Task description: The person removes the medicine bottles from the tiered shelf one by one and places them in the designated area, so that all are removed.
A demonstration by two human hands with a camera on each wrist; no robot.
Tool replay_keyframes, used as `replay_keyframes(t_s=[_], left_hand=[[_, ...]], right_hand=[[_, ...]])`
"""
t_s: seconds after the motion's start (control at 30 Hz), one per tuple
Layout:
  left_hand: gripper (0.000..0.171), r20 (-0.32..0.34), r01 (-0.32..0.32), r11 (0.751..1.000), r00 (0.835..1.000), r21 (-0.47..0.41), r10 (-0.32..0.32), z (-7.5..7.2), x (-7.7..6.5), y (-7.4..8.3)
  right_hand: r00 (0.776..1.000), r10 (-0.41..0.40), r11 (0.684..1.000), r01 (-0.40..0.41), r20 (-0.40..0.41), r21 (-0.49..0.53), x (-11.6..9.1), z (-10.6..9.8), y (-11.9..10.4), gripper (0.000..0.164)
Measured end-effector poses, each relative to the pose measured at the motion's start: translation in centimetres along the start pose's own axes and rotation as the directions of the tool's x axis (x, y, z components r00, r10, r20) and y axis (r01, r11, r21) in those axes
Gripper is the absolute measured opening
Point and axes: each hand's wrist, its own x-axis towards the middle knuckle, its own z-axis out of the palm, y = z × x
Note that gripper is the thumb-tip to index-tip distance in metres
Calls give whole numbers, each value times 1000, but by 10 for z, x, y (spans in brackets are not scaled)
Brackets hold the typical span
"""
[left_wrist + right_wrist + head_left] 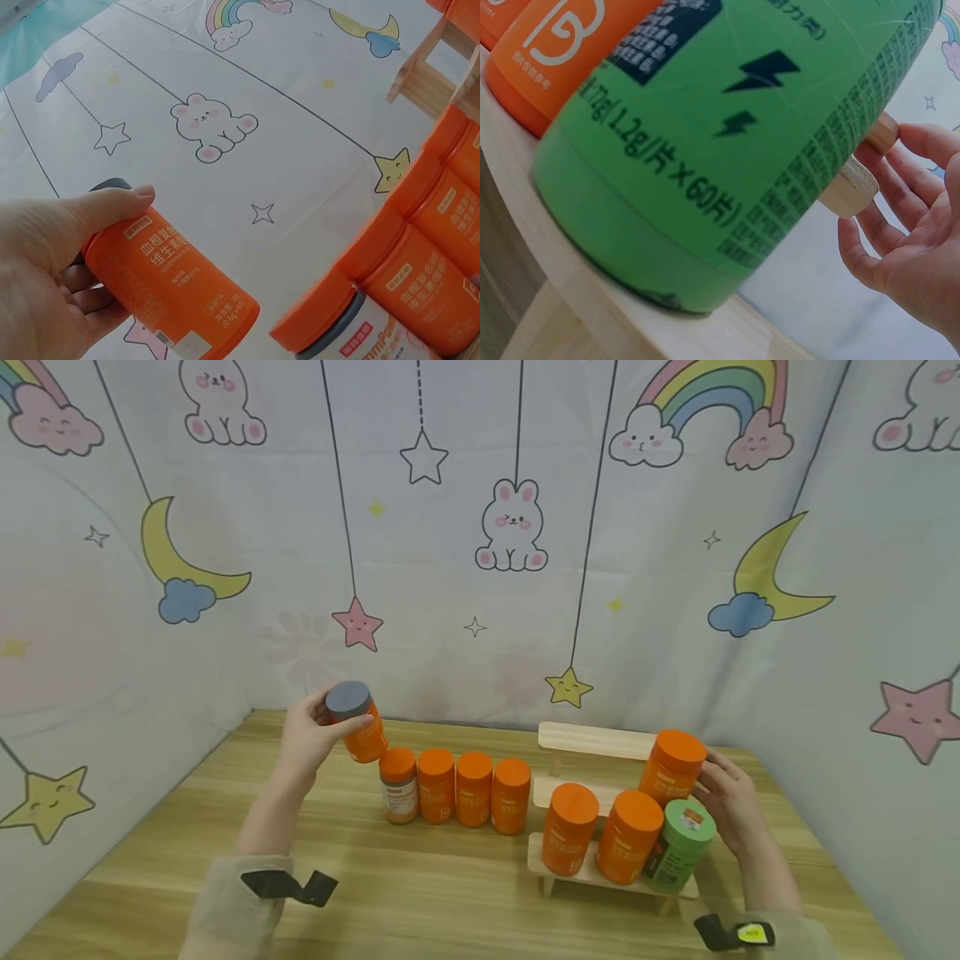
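Observation:
My left hand (306, 735) grips an orange jar with a grey lid (366, 735), tilted and raised beside the left end of a row of jars. In the left wrist view the thumb lies across the jar's upper side. My right hand (731, 797) is at the right side of a stepped wooden rack (596, 740), beside an orange jar (675, 767) on its middle tier. In the right wrist view its loosely bent fingers (922, 139) are at the rack's wooden ends, behind a green jar (705, 150). Contact with the middle-tier jar is hidden.
The lowest tier holds two orange jars (570, 831) (630, 839) and the green jar. Left of the rack, a white-labelled jar with an orange lid (400, 787) and three orange jars (437, 787) stand in line on the wooden table (390, 893). Printed cloth (450, 668) hangs behind.

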Motion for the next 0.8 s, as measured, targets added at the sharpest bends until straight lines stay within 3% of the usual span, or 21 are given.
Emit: replay_keyframes(t_s=[0.27, 0.6, 0.8], left_hand=[[71, -11, 58, 996, 998, 71, -57, -13, 2, -26], [81, 114, 128, 986, 984, 108, -141, -21, 5, -56], [81, 146, 152, 980, 974, 130, -171, -20, 6, -70]], right_hand=[[1000, 1, 1000, -1, -11, 3, -1, -1, -1, 37], [1000, -3, 1000, 3, 1, -3, -1, -2, 0, 38], [1000, -2, 1000, 2, 7, 2, -1, -1, -1, 38]])
